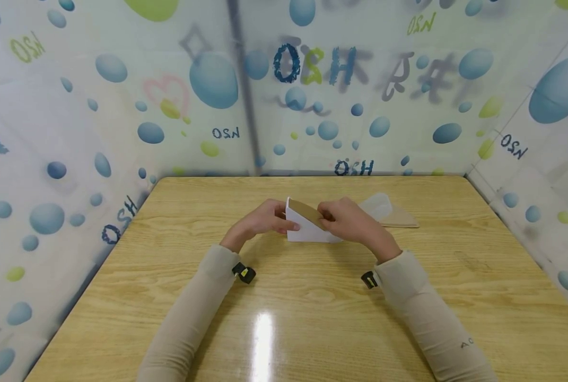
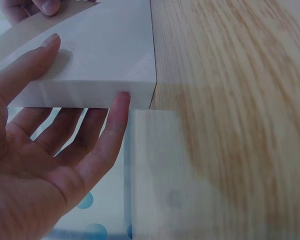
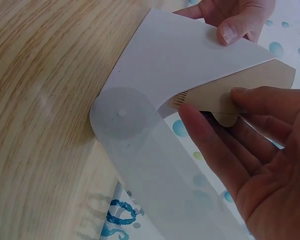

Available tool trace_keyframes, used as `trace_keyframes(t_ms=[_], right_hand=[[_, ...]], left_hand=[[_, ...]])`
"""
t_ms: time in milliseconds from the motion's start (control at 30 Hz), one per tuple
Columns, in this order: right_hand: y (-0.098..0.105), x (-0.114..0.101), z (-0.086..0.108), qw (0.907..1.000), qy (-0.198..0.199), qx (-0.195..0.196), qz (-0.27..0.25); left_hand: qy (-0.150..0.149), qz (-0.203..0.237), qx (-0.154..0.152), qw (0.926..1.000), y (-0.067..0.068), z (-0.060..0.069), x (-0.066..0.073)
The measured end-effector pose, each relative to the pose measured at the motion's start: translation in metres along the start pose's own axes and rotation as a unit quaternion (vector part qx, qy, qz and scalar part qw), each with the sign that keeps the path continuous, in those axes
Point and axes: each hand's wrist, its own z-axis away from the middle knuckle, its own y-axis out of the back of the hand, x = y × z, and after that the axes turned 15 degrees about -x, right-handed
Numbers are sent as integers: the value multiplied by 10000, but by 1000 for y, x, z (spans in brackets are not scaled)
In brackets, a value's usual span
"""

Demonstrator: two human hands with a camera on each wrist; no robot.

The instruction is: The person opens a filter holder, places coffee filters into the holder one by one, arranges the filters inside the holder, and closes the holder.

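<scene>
A white wedge-shaped carton (image 1: 305,230) with a tan sloping side stands on the wooden table, between both hands. My left hand (image 1: 269,216) holds its tall left end. In the left wrist view the thumb lies on the broad white face and a fingertip touches the narrow edge of the carton (image 2: 105,55). My right hand (image 1: 348,218) pinches a tan card flap (image 3: 260,80) on the sloping side. A rounded tab and a row of small teeth show on that flap in the right wrist view. Part of the carton's right end is hidden by the right hand.
Behind the right hand lie a translucent plastic piece (image 1: 380,206) with a rounded end and a flat tan piece (image 1: 402,217). The wooden table (image 1: 307,297) reaches back to a wall covering (image 1: 284,127) printed with blue and green dots.
</scene>
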Motion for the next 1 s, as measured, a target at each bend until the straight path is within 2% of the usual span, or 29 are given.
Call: trace_keyframes(t_ms=[700, 1000], right_hand=[[-7, 1, -5, 9995, -137, -228, 184], [-9, -1, -7, 9995, -152, -290, 41]], left_hand=[[-10, -33, -18, 10000, -1, 1, 1], [3, -128, -6, 9999, -1, 2, 2]])
